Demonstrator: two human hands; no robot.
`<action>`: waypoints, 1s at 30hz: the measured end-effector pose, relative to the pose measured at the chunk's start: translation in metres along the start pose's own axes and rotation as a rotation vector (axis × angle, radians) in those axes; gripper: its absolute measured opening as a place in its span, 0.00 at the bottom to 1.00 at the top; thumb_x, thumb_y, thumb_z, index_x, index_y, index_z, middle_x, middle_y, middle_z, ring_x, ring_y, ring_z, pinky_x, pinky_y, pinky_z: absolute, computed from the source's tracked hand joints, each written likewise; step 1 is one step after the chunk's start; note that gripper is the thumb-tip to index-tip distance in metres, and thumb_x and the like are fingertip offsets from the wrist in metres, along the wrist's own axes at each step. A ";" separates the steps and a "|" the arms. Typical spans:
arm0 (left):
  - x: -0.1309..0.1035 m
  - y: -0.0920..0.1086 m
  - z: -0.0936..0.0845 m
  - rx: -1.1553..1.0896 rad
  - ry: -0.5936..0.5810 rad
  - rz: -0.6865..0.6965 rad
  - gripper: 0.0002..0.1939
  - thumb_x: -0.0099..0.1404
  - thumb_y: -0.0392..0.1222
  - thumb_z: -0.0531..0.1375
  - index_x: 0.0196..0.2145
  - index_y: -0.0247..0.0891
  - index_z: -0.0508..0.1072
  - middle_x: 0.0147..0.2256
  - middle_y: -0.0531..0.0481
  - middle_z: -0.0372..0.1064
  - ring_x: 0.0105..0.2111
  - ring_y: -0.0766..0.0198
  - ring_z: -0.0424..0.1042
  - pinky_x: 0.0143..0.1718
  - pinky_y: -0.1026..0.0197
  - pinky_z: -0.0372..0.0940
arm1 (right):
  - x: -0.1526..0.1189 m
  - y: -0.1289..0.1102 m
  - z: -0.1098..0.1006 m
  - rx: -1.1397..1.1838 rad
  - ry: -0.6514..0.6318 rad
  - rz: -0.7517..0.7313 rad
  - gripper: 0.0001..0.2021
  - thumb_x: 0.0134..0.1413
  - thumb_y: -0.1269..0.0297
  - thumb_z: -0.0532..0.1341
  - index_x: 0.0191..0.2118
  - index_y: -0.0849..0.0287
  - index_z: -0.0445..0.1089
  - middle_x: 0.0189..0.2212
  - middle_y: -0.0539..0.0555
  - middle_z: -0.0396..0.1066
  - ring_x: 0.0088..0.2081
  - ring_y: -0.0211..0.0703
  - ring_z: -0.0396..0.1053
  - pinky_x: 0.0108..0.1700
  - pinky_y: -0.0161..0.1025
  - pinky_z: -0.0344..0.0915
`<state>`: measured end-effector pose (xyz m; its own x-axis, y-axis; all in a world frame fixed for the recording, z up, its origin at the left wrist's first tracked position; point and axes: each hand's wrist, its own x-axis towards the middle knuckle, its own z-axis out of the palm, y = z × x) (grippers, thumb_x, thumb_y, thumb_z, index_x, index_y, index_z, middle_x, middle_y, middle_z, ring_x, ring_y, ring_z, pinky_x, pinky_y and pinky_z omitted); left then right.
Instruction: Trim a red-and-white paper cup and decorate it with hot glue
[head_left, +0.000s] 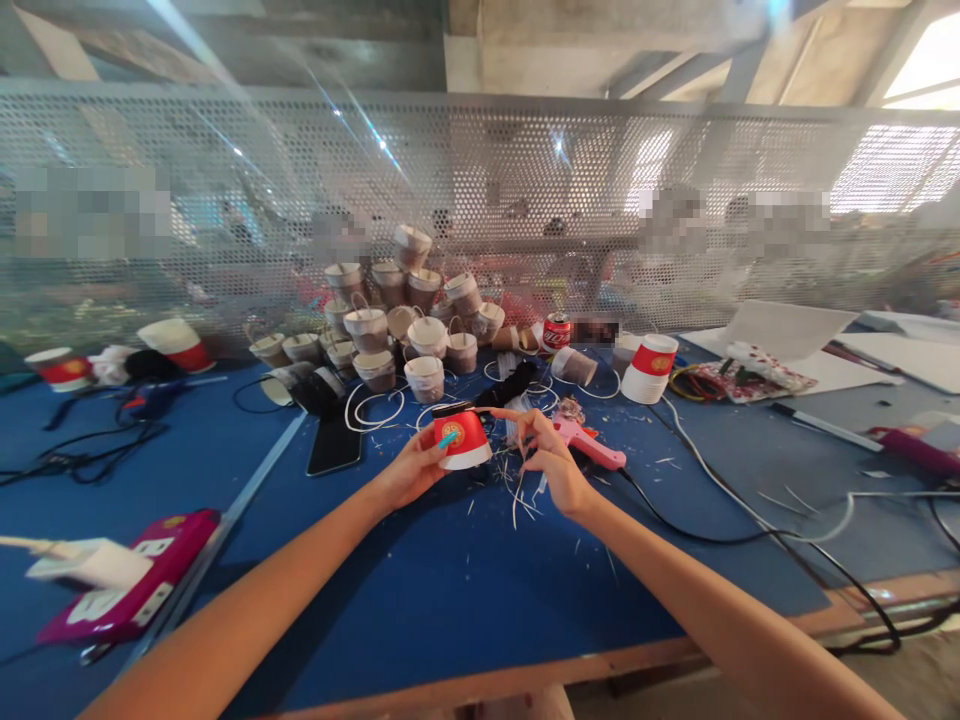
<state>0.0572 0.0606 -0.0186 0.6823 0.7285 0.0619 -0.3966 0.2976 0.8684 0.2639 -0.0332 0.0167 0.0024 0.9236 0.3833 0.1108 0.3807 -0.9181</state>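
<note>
My left hand is wrapped around a red and white paper cup, which is held upside down above the blue table. A round yellow emblem shows on the cup's red band, and there is something dark at its upturned base. My right hand reaches in from the right, index finger stretched to the cup's upper edge, the other fingers bent and apart. No object shows in that hand. Just beyond it lies a pink glue gun. Thin white scraps are scattered on the table beneath the hands.
Small wrapped buckets with handles are heaped at the back, before a perforated metal screen. A phone, a red soda can, more paper cups and a purple power strip stand around. Cables cross the right side.
</note>
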 end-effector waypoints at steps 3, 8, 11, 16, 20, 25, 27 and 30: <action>0.000 0.001 0.001 -0.016 -0.012 0.010 0.21 0.51 0.38 0.68 0.44 0.39 0.72 0.42 0.48 0.75 0.43 0.59 0.74 0.48 0.57 0.63 | -0.002 0.000 0.000 0.030 0.046 -0.028 0.14 0.27 0.73 0.51 0.28 0.54 0.51 0.46 0.52 0.69 0.34 0.45 0.56 0.38 0.44 0.55; -0.002 0.001 0.001 -0.044 -0.033 -0.009 0.18 0.55 0.38 0.65 0.45 0.41 0.73 0.44 0.49 0.75 0.45 0.58 0.72 0.50 0.54 0.62 | -0.008 -0.002 0.003 -0.072 -0.148 -0.092 0.13 0.29 0.75 0.51 0.28 0.55 0.53 0.50 0.52 0.68 0.45 0.49 0.56 0.47 0.49 0.52; -0.003 0.002 0.004 -0.011 -0.036 0.002 0.21 0.53 0.42 0.67 0.46 0.40 0.72 0.46 0.47 0.73 0.47 0.55 0.71 0.52 0.52 0.60 | -0.009 -0.004 0.005 -0.139 -0.219 -0.082 0.13 0.30 0.75 0.51 0.29 0.55 0.54 0.52 0.51 0.66 0.45 0.50 0.54 0.50 0.51 0.50; -0.005 0.005 0.014 0.125 -0.015 0.001 0.32 0.46 0.40 0.71 0.49 0.38 0.70 0.46 0.43 0.73 0.47 0.53 0.71 0.52 0.51 0.59 | -0.008 -0.007 0.007 -0.167 -0.288 -0.049 0.13 0.31 0.75 0.50 0.29 0.55 0.54 0.54 0.49 0.65 0.47 0.50 0.52 0.52 0.53 0.47; -0.006 0.006 0.015 0.116 -0.018 -0.013 0.33 0.45 0.36 0.70 0.51 0.36 0.69 0.45 0.41 0.73 0.46 0.52 0.72 0.52 0.50 0.60 | -0.007 -0.007 0.007 -0.127 -0.249 -0.042 0.15 0.30 0.76 0.50 0.30 0.54 0.54 0.54 0.49 0.64 0.49 0.51 0.52 0.53 0.54 0.47; -0.005 0.005 0.009 0.065 0.005 -0.013 0.31 0.44 0.34 0.70 0.49 0.36 0.70 0.44 0.44 0.75 0.43 0.56 0.73 0.50 0.54 0.62 | -0.005 -0.006 0.005 -0.093 -0.144 0.000 0.15 0.29 0.76 0.50 0.30 0.54 0.53 0.51 0.50 0.67 0.47 0.51 0.54 0.50 0.52 0.50; -0.003 0.005 0.007 0.045 0.035 -0.009 0.30 0.43 0.34 0.71 0.46 0.36 0.72 0.42 0.44 0.76 0.42 0.56 0.74 0.48 0.55 0.64 | -0.003 -0.003 0.002 -0.083 -0.103 0.035 0.14 0.29 0.75 0.50 0.29 0.54 0.53 0.51 0.50 0.67 0.44 0.50 0.55 0.46 0.50 0.52; -0.002 0.006 0.005 0.031 0.039 0.012 0.28 0.42 0.34 0.71 0.44 0.35 0.73 0.41 0.44 0.76 0.41 0.55 0.74 0.47 0.54 0.64 | 0.000 0.003 -0.002 -0.041 -0.016 0.035 0.13 0.29 0.74 0.50 0.27 0.55 0.52 0.47 0.51 0.69 0.41 0.48 0.57 0.44 0.48 0.54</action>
<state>0.0560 0.0577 -0.0115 0.6525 0.7558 0.0539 -0.3850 0.2694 0.8828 0.2662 -0.0324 0.0144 -0.0092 0.9371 0.3491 0.1519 0.3463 -0.9257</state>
